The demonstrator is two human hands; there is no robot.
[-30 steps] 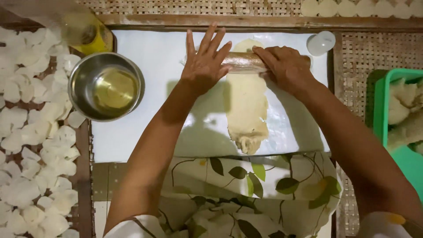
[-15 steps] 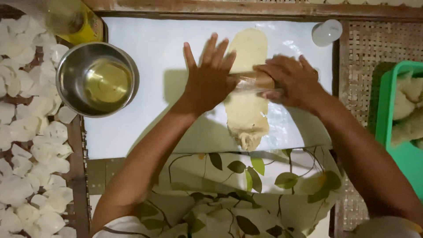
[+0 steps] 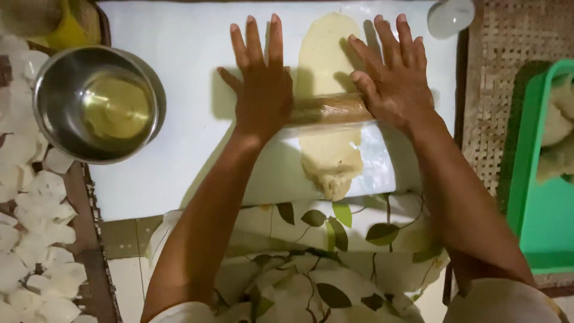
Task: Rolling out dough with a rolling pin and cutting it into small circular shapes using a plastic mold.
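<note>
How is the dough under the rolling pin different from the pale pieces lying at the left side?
The dough is one long yellowish strip on the white sheet; the pale pieces are many, small, whiter and rounded, and lie apart on the left. The rolling pin presses the dough under both hands; nothing touches the pieces. Both look flat.

Rolling pin across dough on board, bowl left, tray right

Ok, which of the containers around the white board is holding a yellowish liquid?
The round steel bowl left of the left hand. The green plastic tray on the right holds pale dough pieces instead, and the small white lid-like dish shows nothing inside.
</note>
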